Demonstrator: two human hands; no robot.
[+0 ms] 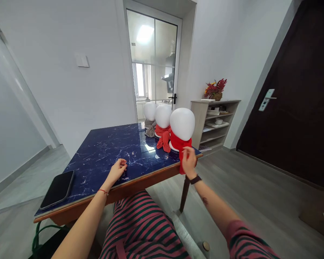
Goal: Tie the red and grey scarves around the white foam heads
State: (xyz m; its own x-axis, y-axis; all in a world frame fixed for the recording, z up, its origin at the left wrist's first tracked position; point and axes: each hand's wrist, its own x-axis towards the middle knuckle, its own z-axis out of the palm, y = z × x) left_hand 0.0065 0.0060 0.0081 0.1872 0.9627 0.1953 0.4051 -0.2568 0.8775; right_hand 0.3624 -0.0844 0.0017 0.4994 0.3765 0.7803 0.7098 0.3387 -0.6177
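Note:
Three white mannequin heads stand in a row near the right edge of a blue marble table (102, 154). The nearest head (182, 124) wears a red scarf (178, 145) whose end hangs over the table edge. My right hand (189, 162) is closed on that hanging end. The middle head (163, 116) also wears a red scarf (163, 140); the far head (150, 111) has a grey-beige scarf (150, 129). My left hand (118, 171) rests on the tabletop with fingers loosely curled, holding nothing that I can see.
A black phone (58, 189) lies at the table's near left corner. A low shelf (216, 122) with a flower basket (215, 89) stands behind the heads. A glass door (153, 61) is at the back, a dark door (297, 93) on the right.

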